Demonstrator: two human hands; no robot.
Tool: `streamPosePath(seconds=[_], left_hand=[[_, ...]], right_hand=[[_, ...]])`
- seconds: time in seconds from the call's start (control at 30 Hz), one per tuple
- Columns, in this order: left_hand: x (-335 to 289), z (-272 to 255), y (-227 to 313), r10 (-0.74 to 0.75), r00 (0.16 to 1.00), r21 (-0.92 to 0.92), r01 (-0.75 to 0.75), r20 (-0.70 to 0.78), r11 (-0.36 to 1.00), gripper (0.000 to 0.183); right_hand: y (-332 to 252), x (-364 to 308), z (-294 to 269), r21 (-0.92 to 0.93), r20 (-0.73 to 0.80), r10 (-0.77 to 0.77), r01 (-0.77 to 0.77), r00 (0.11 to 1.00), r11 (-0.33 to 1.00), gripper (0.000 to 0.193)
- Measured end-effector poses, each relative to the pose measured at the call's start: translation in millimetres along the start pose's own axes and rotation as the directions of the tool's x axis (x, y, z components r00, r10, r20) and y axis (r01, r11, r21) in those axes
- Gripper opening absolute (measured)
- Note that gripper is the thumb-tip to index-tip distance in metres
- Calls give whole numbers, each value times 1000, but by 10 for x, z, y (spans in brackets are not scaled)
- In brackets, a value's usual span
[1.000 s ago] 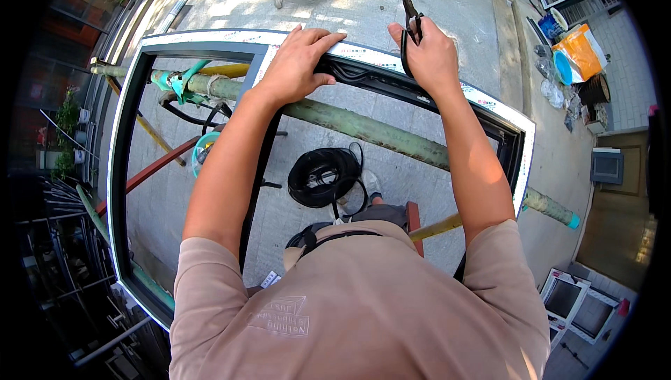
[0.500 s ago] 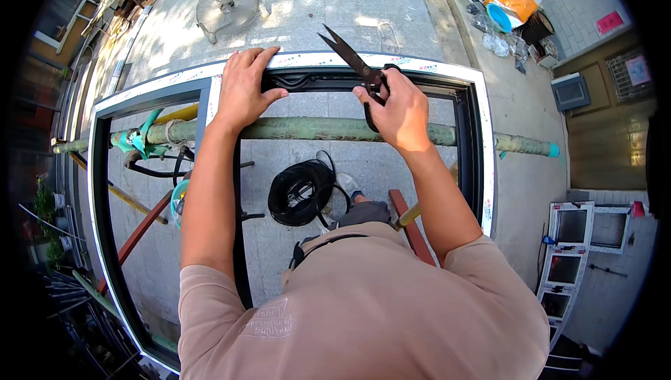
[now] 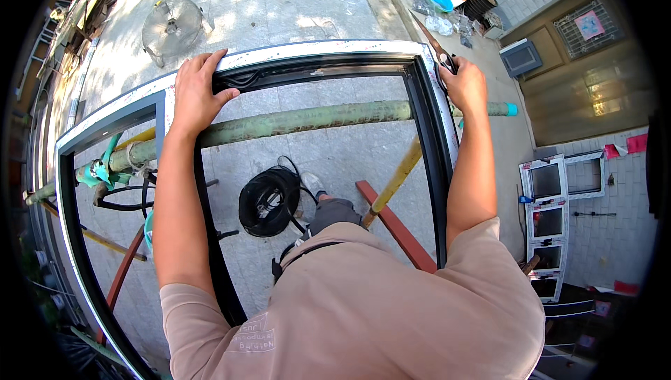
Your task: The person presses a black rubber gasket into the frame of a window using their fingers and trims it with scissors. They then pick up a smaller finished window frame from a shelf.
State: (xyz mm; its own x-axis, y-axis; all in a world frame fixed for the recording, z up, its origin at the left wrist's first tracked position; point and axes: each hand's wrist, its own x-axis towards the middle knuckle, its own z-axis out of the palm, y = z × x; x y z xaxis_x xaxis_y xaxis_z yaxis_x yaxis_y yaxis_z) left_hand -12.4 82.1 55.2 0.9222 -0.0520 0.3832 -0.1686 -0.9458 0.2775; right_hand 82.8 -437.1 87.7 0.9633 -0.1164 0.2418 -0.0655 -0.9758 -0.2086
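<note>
A large window frame with dark inner channels and white film on its outer faces lies before me. My left hand rests across its far bar beside the divider, fingers stretched out and thumb apart. Loops of thin black strip bunch in the channel beside that thumb. At the frame's far right corner my right hand is closed round the handles of dark scissors, whose blades point away and left. Part of the handles is hidden by my fingers. A coil of black strip lies on the ground inside the frame opening.
A green pipe runs crosswise under the frame. A red beam and a yellow pole stand near my legs. A floor fan is beyond the frame at left; smaller window frames lean on the right wall.
My right hand has carried the scissors rightward from above the far bar to the frame's right corner. My left hand stays on the far bar. The whole view has turned to the right.
</note>
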Motion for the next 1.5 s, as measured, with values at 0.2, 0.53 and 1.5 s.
streamPosePath(seconds=[0.2,0.53,1.5], left_hand=[[-24,-2,-37,-8,1000,-4,7,-5,1000,84],[-23,-18,-57,-25,999,-20,25,22,999,84],[3,0,-95,8,1000,-27,-8,-9,1000,77]], right_hand=[[-209,-76,82,77,86,-18,11,996,997,40],[-393,-187,90,-56,-178,-159,151,971,987,32],[-2873,-1036,1328,736,665,-112,-674,738,-65,25]])
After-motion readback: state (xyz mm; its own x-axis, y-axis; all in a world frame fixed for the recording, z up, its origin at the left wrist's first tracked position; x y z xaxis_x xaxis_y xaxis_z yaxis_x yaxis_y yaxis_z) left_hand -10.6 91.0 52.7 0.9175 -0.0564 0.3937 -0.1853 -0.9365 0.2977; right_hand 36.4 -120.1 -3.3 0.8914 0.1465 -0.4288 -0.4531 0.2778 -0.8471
